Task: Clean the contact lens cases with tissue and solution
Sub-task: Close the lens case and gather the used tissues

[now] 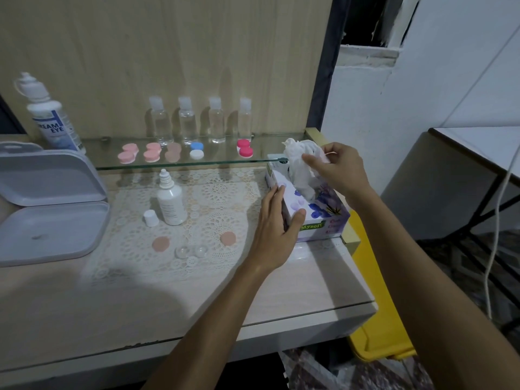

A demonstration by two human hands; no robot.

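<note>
From the head view, a tissue [299, 167] is pinched by the right hand [339, 171] above the tissue box [318, 215], which is steadied by the flat, straight-fingered left hand [277, 229]; an opened lens case [191, 251] lies on the lace mat [174, 266]

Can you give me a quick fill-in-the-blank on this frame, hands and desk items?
1. The right hand pinches a ____ sticking out of the tissue box.
2. The left hand rests on the box's ____ side.
3. The small white bottle on the lace mat stands with its ____ off, beside it.
4. Behind the lens cases on the glass shelf stand ____ clear bottles.

Missing words: tissue; left; cap; four
</note>
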